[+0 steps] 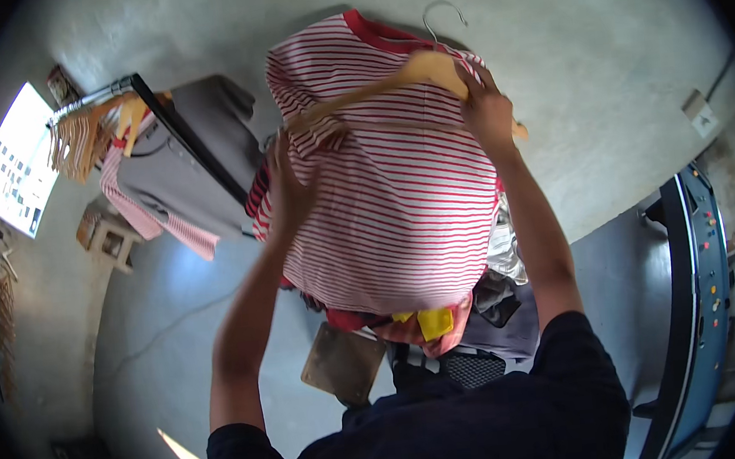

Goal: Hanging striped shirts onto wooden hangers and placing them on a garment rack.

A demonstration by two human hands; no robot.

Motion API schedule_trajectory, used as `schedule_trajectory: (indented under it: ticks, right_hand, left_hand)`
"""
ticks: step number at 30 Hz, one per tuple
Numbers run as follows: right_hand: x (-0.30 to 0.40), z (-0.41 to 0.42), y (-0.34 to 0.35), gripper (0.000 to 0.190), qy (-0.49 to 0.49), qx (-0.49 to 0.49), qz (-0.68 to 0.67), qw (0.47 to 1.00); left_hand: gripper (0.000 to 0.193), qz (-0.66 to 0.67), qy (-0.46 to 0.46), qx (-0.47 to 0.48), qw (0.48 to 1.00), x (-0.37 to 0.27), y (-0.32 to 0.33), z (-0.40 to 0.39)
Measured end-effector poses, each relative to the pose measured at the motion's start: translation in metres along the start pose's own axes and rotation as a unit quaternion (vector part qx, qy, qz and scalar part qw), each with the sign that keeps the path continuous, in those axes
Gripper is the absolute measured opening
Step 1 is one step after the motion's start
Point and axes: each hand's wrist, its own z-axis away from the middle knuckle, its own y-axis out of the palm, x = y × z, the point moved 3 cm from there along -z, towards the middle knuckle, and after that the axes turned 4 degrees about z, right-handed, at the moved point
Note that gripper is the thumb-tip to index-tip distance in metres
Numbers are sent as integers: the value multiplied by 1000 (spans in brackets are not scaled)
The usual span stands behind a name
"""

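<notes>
A red-and-white striped T-shirt (400, 226) with a red neckband is spread in front of me. Across its upper part lies a wooden clothes hanger (387, 83), its metal hook standing past the neckline. My right hand (489, 110) grips the hanger's right arm near the shirt's right shoulder. At the left side, my left hand (290, 187) holds the shirt's fabric by the bunched sleeve, close to the hanger's left end. Some of the left fingers are blurred. The hanger's left tip is partly hidden by cloth and fingers.
Below the shirt lies a pile of clothes (495, 303). A black rail (192, 140) at left carries several wooden hangers (81, 140) and a grey garment (191, 160). Near it sits a concrete block (111, 242). A blue-topped table (702, 305) stands at right; a wall (597, 78) rises ahead.
</notes>
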Motion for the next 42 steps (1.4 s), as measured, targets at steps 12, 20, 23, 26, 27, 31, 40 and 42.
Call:
schedule_trajectory:
  ticks: [12,20,23,26,27,31,40,42]
  right_hand:
    - [-35,245,-26,35,298,236,-120,917]
    - [-4,316,-78,36,375,275,-143,874]
    - [12,318,-104,36,404,295,-126,856]
    - [22,333,-124,37,420,300,-136,845]
    - [29,335,-129,37,430,301,-158,836]
    - [66,335,-159,37,442,326,-146,823]
    - [127,363,-258,36,460,284,-125,832]
    - [134,377,-275,33,453,232,-150,848]
  left_hand:
    - [56,-74,-17,331,940,-1,57,303]
    - [46,-94,77,380,917,24,63,294]
    - [44,-15,127,413,902,23,34,277]
    - [38,15,123,446,886,13,19,266]
    - [38,13,131,442,887,11,16,264]
    - [30,35,137,448,883,2,9,265]
    - [20,-68,136,496,855,-33,-10,241]
    - [20,-27,160,503,849,-30,-11,234]
